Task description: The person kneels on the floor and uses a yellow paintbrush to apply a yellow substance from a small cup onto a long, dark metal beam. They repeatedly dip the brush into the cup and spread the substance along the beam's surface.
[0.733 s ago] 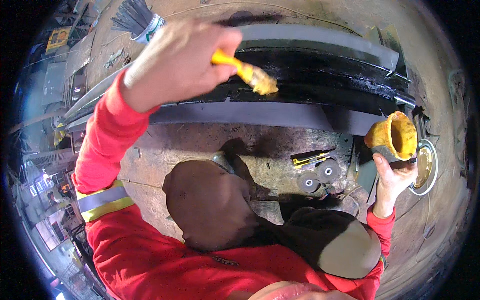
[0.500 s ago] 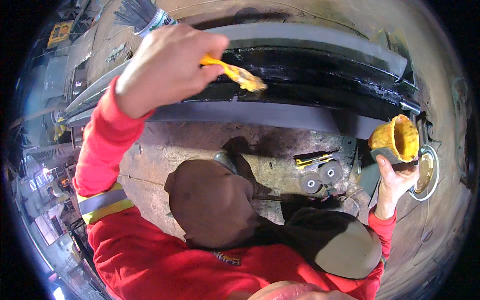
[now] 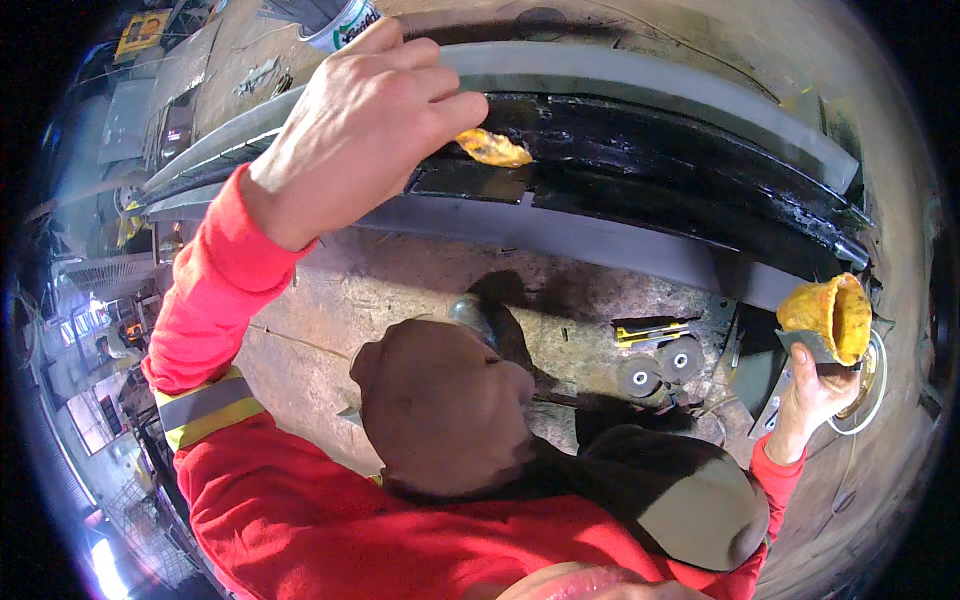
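Yellow brush (image 3: 495,149) sits clamped in the fingers of the left hand (image 3: 365,125) over the far beam (image 3: 680,165), its middle apparently coated black, its grey edges (image 3: 640,75) seemingly bare, while the right hand's (image 3: 812,398) fingers clasp a yellow cup (image 3: 806,308).

- A white bucket (image 3: 343,27) of dark rods (image 3: 302,8) stands toward the floor's (image 3: 365,285) far edge, left of its middle.
- Small grey scraps (image 3: 257,77) lie left of the bucket.
- A yellow box (image 3: 142,35) sits by the floor's far left corner.
- A thin cable (image 3: 690,46) runs along the floor's far edge.
- Right of the floor's middle lies a yellow tool (image 3: 651,334).
- Two dark discs (image 3: 640,377) lie side by side just nearer than the tool.
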The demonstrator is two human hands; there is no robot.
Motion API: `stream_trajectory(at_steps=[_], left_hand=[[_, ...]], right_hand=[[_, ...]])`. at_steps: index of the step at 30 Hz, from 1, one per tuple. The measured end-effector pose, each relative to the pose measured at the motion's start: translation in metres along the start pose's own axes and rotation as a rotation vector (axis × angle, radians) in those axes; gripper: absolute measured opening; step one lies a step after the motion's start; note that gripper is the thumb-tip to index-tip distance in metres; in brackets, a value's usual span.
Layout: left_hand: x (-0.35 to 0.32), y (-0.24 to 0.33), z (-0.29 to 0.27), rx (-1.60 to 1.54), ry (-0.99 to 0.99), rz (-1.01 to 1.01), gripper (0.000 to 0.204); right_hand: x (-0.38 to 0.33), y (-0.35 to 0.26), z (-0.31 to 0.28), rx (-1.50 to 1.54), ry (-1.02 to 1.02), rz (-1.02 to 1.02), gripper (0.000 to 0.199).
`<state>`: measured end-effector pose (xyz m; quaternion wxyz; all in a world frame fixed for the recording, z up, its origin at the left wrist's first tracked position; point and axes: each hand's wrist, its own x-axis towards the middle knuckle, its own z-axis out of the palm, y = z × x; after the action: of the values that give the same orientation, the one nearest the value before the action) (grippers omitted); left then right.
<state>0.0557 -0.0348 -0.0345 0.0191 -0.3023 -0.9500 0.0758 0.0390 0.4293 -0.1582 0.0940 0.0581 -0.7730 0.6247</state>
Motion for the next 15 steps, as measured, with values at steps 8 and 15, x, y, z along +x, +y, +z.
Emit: stream_trajectory(at_steps=[8, 15], left_hand=[[-0.002, -0.004, 0.000, -0.007, 0.067, 0.113, 0.021], [-0.012, -0.013, 0.001, -0.039, 0.054, 0.091, 0.022]], right_hand=[[0.010, -0.007, 0.009, -0.017, 0.004, -0.035, 0.068], [0.010, -0.012, 0.025, -0.023, -0.003, -0.004, 0.067]])
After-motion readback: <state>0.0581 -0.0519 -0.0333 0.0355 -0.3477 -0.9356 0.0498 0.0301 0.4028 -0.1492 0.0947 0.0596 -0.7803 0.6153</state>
